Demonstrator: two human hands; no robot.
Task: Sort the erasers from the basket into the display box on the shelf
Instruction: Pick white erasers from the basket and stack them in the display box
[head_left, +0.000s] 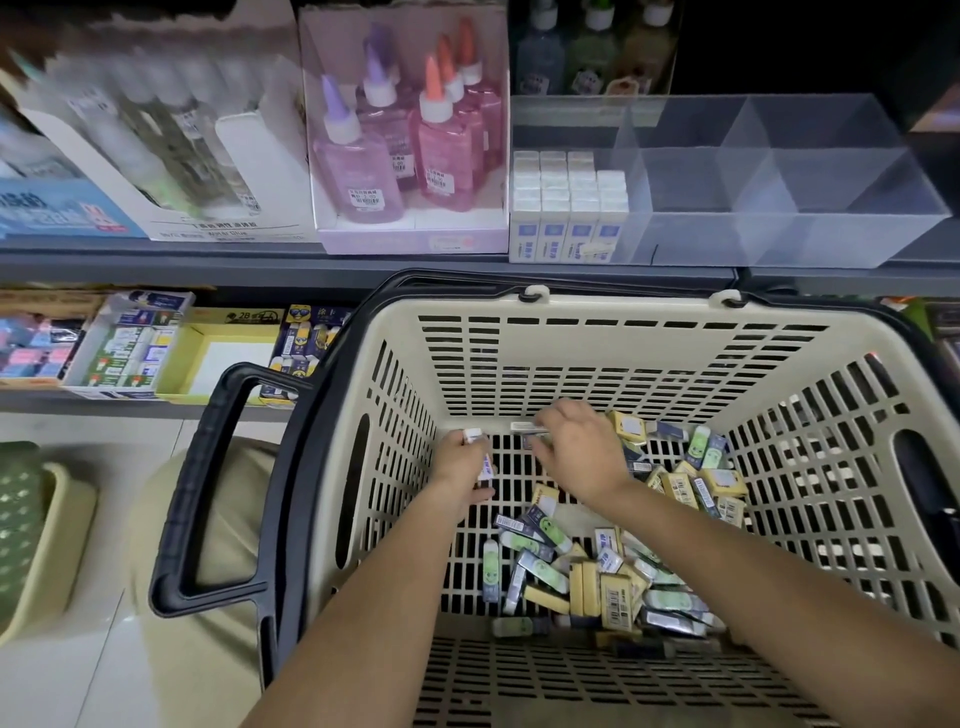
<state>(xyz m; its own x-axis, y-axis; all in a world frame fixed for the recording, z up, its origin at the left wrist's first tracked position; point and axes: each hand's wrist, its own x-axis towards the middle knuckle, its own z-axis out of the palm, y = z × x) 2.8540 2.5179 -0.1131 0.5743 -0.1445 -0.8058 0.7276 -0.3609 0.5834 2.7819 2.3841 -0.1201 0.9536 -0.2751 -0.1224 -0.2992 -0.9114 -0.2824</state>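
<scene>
Eraser (525, 427) touching right fingers (553, 415); left fingers (474, 451) grip white erasers (472, 435).

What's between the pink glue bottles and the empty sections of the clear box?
Rows of white erasers, packed into the leftmost section of the clear box, right beside the glue bottles. The head view shows it.

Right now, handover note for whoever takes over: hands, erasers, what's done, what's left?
Left hand: grips the held erasers, white ones, low inside the basket.
Right hand: fingers down by a white eraser on the basket floor; grip unclear.
Done: only the leftmost compartment of the display box is filled, with stocked erasers.
Left: the loose pile of yellow, green and dark erasers in the basket.
</scene>
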